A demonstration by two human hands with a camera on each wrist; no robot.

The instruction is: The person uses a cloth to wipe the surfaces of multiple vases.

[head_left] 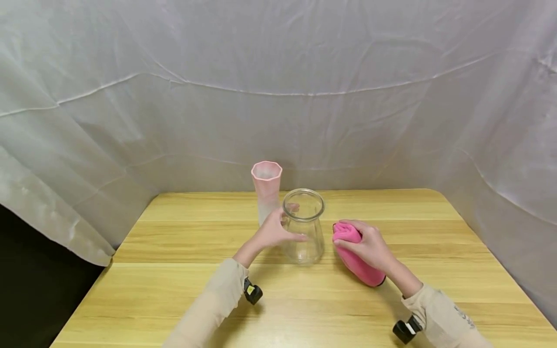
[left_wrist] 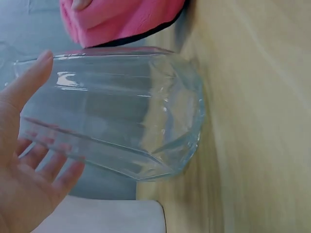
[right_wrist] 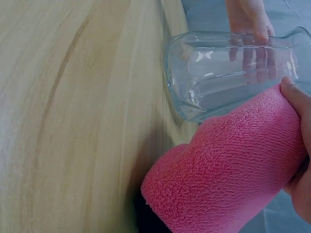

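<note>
A clear glass vase (head_left: 303,232) (left_wrist: 121,111) (right_wrist: 218,73) stands upright near the middle of the wooden table (head_left: 304,309). My left hand (head_left: 276,232) (left_wrist: 24,160) cups it from the left. The thumb lies along the front of the glass, and the straight fingers show through it from behind. My right hand (head_left: 370,246) (right_wrist: 299,145) grips a rolled pink cloth (head_left: 361,270) (right_wrist: 223,179) (left_wrist: 121,19) that rests on the table just right of the vase. Cloth and glass sit very close; I cannot tell whether they touch.
A taller frosted pink vase (head_left: 266,191) stands just behind and left of the glass one. White fabric (head_left: 278,96) hangs around the back and both sides of the table. A dark drop lies off the left edge (head_left: 26,290).
</note>
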